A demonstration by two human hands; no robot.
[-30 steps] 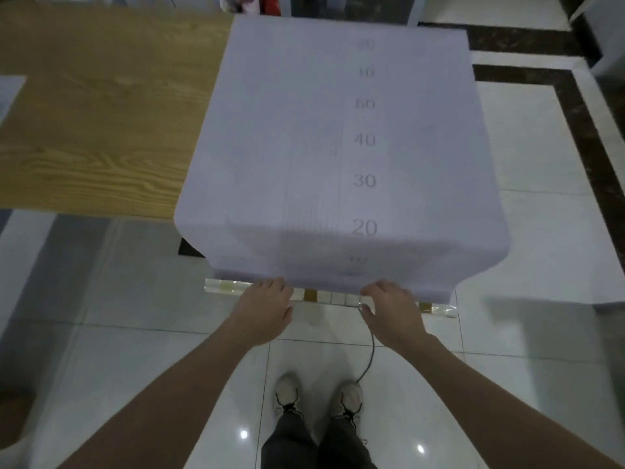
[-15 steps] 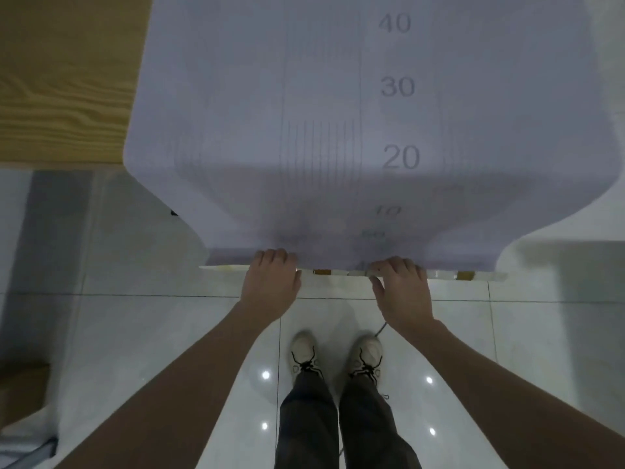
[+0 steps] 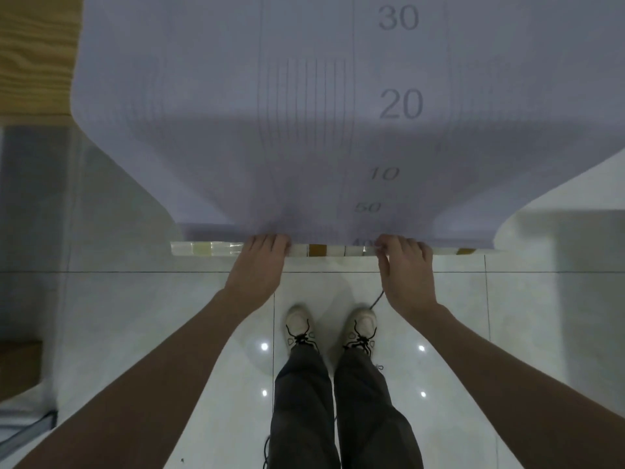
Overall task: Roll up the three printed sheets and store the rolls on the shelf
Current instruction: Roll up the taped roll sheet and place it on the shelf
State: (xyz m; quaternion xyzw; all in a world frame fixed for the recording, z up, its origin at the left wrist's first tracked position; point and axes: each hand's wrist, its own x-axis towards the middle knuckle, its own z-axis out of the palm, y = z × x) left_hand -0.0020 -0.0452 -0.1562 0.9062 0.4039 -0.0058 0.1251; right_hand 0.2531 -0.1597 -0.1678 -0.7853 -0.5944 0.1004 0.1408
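A large pale printed sheet (image 3: 338,137) with numbers 30, 20 and 10 hangs over the near edge of the wooden table (image 3: 33,52) and droops toward me. Along its bottom edge runs a strip with white and brown blocks (image 3: 318,249). My left hand (image 3: 260,262) grips that bottom edge left of centre, fingers curled under the paper. My right hand (image 3: 406,265) grips the same edge right of centre. The fingertips of both hands are hidden by the sheet. The shelf is out of sight.
Glossy white floor tiles (image 3: 135,316) lie below, with my two shoes (image 3: 331,326) and dark trousers at the centre. A thin dark cord (image 3: 377,301) trails by the right shoe. A brown box (image 3: 18,367) sits at the lower left.
The view has dropped and closed in on the sheet's lower edge. Both hands keep their hold on that edge, which now hangs lower in front of me.
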